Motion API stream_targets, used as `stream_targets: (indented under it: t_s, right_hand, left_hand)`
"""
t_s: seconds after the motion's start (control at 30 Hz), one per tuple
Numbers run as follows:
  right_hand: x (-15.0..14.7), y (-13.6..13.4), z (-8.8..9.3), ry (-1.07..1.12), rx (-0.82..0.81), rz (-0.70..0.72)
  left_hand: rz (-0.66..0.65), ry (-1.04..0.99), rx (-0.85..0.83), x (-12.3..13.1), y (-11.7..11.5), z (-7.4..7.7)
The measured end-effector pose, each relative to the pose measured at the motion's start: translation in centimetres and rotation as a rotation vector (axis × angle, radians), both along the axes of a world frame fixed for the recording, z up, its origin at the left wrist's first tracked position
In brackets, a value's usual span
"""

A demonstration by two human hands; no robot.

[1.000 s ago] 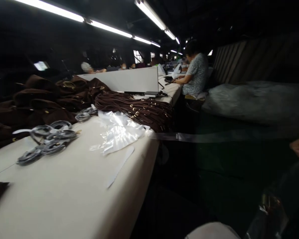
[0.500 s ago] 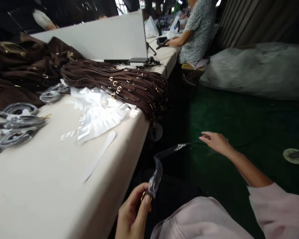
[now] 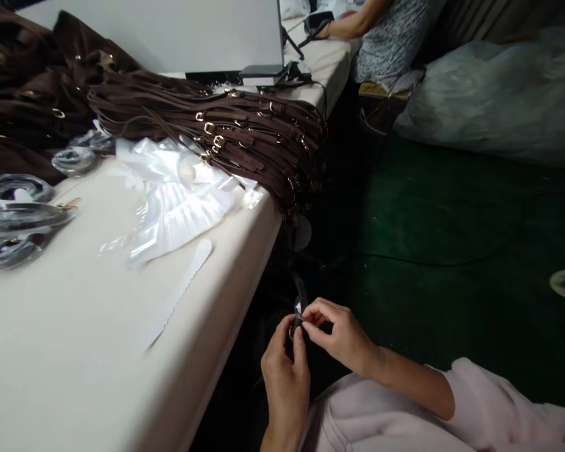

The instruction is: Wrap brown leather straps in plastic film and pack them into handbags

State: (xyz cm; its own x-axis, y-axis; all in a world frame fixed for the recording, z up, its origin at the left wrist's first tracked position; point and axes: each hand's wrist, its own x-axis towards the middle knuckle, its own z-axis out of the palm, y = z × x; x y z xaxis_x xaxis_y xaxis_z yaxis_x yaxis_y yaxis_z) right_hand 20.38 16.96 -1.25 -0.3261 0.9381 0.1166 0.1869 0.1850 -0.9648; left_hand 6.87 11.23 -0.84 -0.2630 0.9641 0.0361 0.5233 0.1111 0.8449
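Observation:
Past the table's right edge, my left hand (image 3: 287, 370) pinches the gold-buckled end of a strap in clear plastic wrap (image 3: 301, 300). My right hand (image 3: 341, 333) meets it there, thumb and forefinger closed on the wrap beside the buckle. The strap's lower part fades into the dark below. On the white table (image 3: 75, 351) lie a pile of clear plastic sleeves (image 3: 183, 207) and a white strip with one wavy edge (image 3: 181, 292). Behind them is a heap of brown straps with gold buckles (image 3: 245, 135).
Wrapped coiled straps (image 3: 16, 220) and brown bags (image 3: 23, 94) occupy the table's left. A white panel (image 3: 193, 34) stands at the back. Beyond, a person's arm (image 3: 353, 26) reaches over the table. A large plastic sack (image 3: 494, 100) rests on the green floor (image 3: 442, 213).
My right hand has come in from the far right to my left hand and closed on the wrap. My left hand has shifted slightly right and up. The view has tilted down.

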Motion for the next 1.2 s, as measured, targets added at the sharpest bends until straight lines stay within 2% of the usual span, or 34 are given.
stream_targets:
  t_s: [0.13,0.27,0.37,0.43,0.6,0.67,0.7,0.73,0.8,0.87,0.97,1.03,1.1,1.2]
  right_hand:
    - [-0.2,-0.2,0.0,-0.1,0.084,0.027]
    - [-0.6,-0.4,0.3,-0.157,0.255,0.058]
    - [-0.6,-0.4,0.5,-0.171,0.367,0.108]
    - [-0.5,-0.2,0.5,-0.175,0.386,0.142]
    - [-0.5,-0.1,0.1,-0.179,0.309,0.124]
    - [-0.7,-0.3,0.0,-0.16,0.262,0.09]
    - [-0.9,-0.4,0.0,-0.149,0.242,0.077]
    - [-1.0,-0.6,0.0,-0.137,0.228,0.065]
    - [-1.2,-0.8,0.0,-0.133,0.216,0.049]
    - [-1.2,-0.8,-0.3,-0.16,0.23,0.034]
    - [-1.0,-0.6,-1.3,-0.225,0.283,0.023]
    - [-0.5,-0.6,-2.3,-0.249,0.289,0.034]
    - [0.3,-0.6,-3.3,-0.248,0.257,0.052]
    - [0.3,0.3,-4.5,-0.199,0.226,0.062]
  left_hand:
    - [0.008,0.142,0.086,0.2,-0.7,-0.6]
    - [-0.022,0.284,0.199,0.3,-1.1,-0.6]
    - [-0.072,0.27,0.181,0.0,-1.2,-0.3]
    - [-0.061,0.102,0.102,-0.4,-1.0,0.0]
    - [0.156,-0.653,-0.095,-0.3,0.0,0.4]
    - [0.201,-0.837,-0.096,0.0,0.2,0.5]
    - [0.206,-0.866,-0.092,0.1,0.2,0.6]
    - [0.2,-0.851,-0.087,0.2,0.2,0.6]
    - [0.157,-0.685,-0.08,0.1,0.2,0.7]
    - [0.089,-0.38,-0.05,0.0,0.2,0.4]
    - [-0.044,0.113,0.047,0.3,0.1,-0.9]
    - [-0.151,0.305,0.062,1.0,-0.1,-2.0]
    - [-0.226,0.336,-0.002,1.8,-0.3,-2.9]
    - [-0.213,0.115,-0.066,1.8,-0.1,-3.1]
